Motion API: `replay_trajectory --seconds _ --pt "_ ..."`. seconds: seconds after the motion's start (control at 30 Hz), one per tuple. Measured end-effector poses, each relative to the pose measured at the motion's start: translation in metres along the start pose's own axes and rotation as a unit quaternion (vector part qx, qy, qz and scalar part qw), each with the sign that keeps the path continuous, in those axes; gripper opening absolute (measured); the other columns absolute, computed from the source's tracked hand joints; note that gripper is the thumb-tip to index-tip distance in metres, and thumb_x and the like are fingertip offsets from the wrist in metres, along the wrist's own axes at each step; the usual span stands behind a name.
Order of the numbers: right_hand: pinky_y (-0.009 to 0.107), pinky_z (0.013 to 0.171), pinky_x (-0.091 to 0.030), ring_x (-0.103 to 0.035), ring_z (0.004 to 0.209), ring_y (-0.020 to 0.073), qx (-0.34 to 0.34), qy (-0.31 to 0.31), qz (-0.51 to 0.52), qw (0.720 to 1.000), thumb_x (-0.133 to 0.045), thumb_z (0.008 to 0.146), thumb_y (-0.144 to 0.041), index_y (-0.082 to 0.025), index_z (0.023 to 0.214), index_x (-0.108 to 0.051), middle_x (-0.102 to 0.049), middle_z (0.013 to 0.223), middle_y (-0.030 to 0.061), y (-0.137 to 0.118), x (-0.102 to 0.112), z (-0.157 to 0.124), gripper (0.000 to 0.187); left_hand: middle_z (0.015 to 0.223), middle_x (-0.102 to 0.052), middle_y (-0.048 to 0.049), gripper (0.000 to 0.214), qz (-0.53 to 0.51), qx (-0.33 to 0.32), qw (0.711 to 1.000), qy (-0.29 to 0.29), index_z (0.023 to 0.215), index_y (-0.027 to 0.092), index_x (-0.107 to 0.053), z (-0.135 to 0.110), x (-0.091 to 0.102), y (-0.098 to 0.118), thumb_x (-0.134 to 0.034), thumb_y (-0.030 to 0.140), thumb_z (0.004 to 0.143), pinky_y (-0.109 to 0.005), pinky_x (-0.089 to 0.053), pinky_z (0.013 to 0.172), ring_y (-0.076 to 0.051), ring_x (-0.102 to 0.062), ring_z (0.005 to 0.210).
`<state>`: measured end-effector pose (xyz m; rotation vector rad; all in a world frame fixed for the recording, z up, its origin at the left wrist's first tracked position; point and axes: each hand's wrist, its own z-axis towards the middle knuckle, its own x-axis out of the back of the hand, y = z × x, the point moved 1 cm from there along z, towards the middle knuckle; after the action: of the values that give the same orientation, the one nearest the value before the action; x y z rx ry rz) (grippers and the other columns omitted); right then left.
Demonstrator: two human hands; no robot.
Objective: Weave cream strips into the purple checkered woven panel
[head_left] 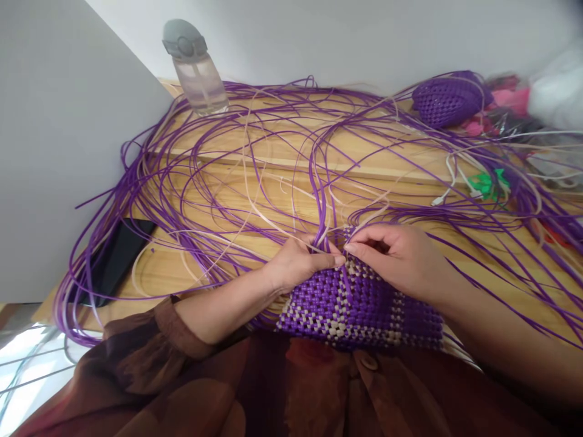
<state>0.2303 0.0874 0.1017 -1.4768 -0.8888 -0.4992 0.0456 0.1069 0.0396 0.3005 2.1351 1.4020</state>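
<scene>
Woven panel (pixel 359 309) lies at table (pixel 168 273) edge, against your lap. Your left hand (pixel 298 265), fingers closed, pins purple strips (pixel 410 212) at panel's top edge, likely holding weave tight. Your right hand (pixel 401 258) pinches one strip beside it, thumb against forefinger. Loose strips fan beyond panel, within reach.

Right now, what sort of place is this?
Probably a home craft corner for weaving: a wooden table strewn with long purple strips, a half-woven purple and cream panel at its near edge, and a small purple woven piece by the wall.
</scene>
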Motion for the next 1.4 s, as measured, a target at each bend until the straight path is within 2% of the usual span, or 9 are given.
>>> replay_trajectory --seconds 0.13,0.4,0.63,0.8,0.93,1.03,1.1,1.27,1.4 --pt "0.026 0.052 -0.039 -0.055 0.055 0.0123 -0.053 0.026 0.022 0.998 -0.065 0.084 -0.042 -0.02 0.078 -0.071 -0.066 0.065 -0.0007 -0.004 0.004 0.006 0.024 0.066 -0.06 0.0009 0.021 0.012 -0.009 1.0 -0.006 0.073 0.013 -0.07 0.0 0.001 -0.001 -0.081 0.031 0.07 -0.025 -0.038 0.066 -0.009 -0.049 0.062" --pt "0.021 0.049 -0.041 -0.057 0.051 0.0098 -0.055 -0.109 0.172 0.978 -0.059 0.088 -0.033 -0.016 0.086 -0.066 -0.066 0.066 0.0008 -0.007 0.003 0.023 0.02 0.075 -0.063 -0.0014 0.02 0.042 -0.073 0.996 -0.038 0.075 0.013 -0.068 0.003 0.003 -0.001 -0.077 0.032 0.075 -0.028 -0.042 0.08 -0.012 -0.055 0.074" --pt "0.021 0.049 -0.042 -0.052 0.05 0.008 -0.007 -0.272 0.132 0.953 -0.064 0.08 -0.031 -0.017 0.082 -0.067 -0.062 0.065 -0.0023 0.013 0.016 0.048 0.014 0.067 -0.06 0.0008 0.02 0.022 -0.031 0.999 -0.02 0.073 0.013 -0.069 0.006 0.004 -0.007 -0.079 0.03 0.072 -0.025 -0.039 0.07 -0.009 -0.05 0.064" --pt "0.021 0.041 -0.035 -0.047 0.04 0.0069 -0.092 -0.314 0.087 0.941 -0.059 0.077 -0.026 -0.018 0.064 -0.062 -0.059 0.058 -0.0019 0.013 0.013 0.062 0.015 0.067 -0.061 0.0004 0.02 0.037 -0.035 0.999 -0.006 0.074 0.014 -0.069 0.006 0.004 -0.006 -0.079 0.032 0.073 -0.026 -0.039 0.072 -0.01 -0.051 0.065" --pt "0.023 0.044 -0.031 -0.047 0.039 0.0078 -0.127 -0.25 -0.099 0.955 -0.059 0.081 -0.034 -0.017 0.06 -0.062 -0.056 0.05 -0.0009 0.003 0.003 0.063 0.027 0.07 -0.062 -0.0001 0.02 0.047 -0.034 0.998 -0.013 0.075 0.013 -0.069 0.007 0.004 -0.006 -0.077 0.031 0.074 -0.026 -0.04 0.074 -0.011 -0.052 0.067" --pt "0.025 0.048 -0.027 -0.05 0.048 0.0092 -0.081 -0.152 -0.193 0.966 -0.063 0.078 -0.039 -0.017 0.063 -0.065 -0.059 0.055 0.001 -0.001 -0.001 0.056 0.027 0.07 -0.06 0.0003 0.02 0.041 -0.036 0.998 -0.027 0.074 0.013 -0.067 0.008 0.006 -0.007 -0.077 0.03 0.074 -0.026 -0.039 0.072 -0.01 -0.051 0.067" --pt "0.025 0.05 -0.032 -0.055 0.056 0.0116 -0.031 -0.127 -0.129 0.983 -0.061 0.077 -0.033 -0.019 0.073 -0.068 -0.066 0.066 0.001 0.001 -0.001 0.051 0.017 0.07 -0.058 0.0008 0.021 0.038 -0.037 0.998 -0.033 0.074 0.013 -0.066 0.008 0.006 -0.008 -0.077 0.03 0.074 -0.026 -0.039 0.072 -0.01 -0.05 0.067" --pt "0.026 0.066 -0.047 -0.065 0.075 0.0151 0.043 -0.202 0.078 0.975 -0.058 0.083 -0.03 -0.021 0.095 -0.073 -0.074 0.088 0.0015 0.012 0.008 0.036 0.021 0.071 -0.059 0.0007 0.023 0.028 -0.019 0.999 -0.03 0.077 0.012 -0.066 0.009 0.007 -0.01 -0.078 0.032 0.074 -0.026 -0.038 0.071 -0.01 -0.05 0.067" --pt "0.027 0.066 -0.043 -0.062 0.07 0.0138 0.093 -0.091 0.009 0.992 -0.057 0.09 -0.035 -0.022 0.079 -0.075 -0.071 0.075 -0.0003 0.005 0.004 0.035 0.024 0.068 -0.06 0.0011 0.023 0.01 -0.015 1.0 -0.024 0.072 0.011 -0.066 0.009 0.006 -0.009 -0.08 0.03 0.071 -0.025 -0.039 0.071 -0.009 -0.051 0.065"
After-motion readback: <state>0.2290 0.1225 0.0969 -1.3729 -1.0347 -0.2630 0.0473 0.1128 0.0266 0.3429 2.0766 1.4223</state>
